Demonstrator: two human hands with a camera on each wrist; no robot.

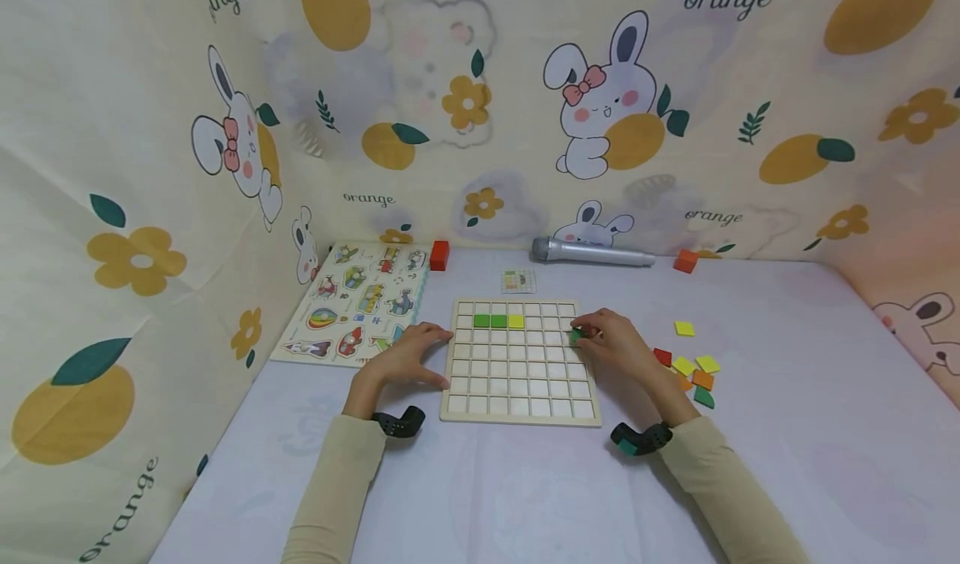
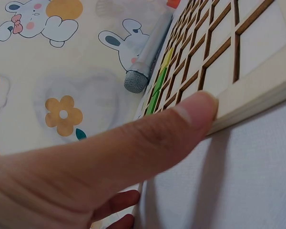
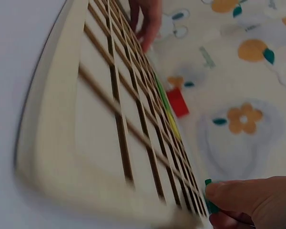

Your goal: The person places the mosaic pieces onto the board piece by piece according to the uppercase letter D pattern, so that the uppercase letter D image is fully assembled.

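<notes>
A wooden grid board [image 1: 521,420] with white square cells lies on the table. In its second row from the back sit two green tiles [image 1: 491,321] with a yellow tile [image 1: 516,321] to their right. My left hand [image 1: 405,356] spreads along the board's left edge, and its thumb [image 2: 190,117] touches the frame in the left wrist view. At the right edge, my right hand [image 1: 618,346] pinches a small green tile [image 1: 576,336] between thumb and fingers. That green tile [image 3: 211,204] is partly hidden by the fingertips in the right wrist view.
Several loose yellow, orange, red and green tiles [image 1: 703,379] lie right of my right forearm. Behind the board are a small pattern card [image 1: 518,281], a silver microphone [image 1: 596,252] and two red blocks [image 1: 439,256]. A picture board [image 1: 341,297] lies at the left back.
</notes>
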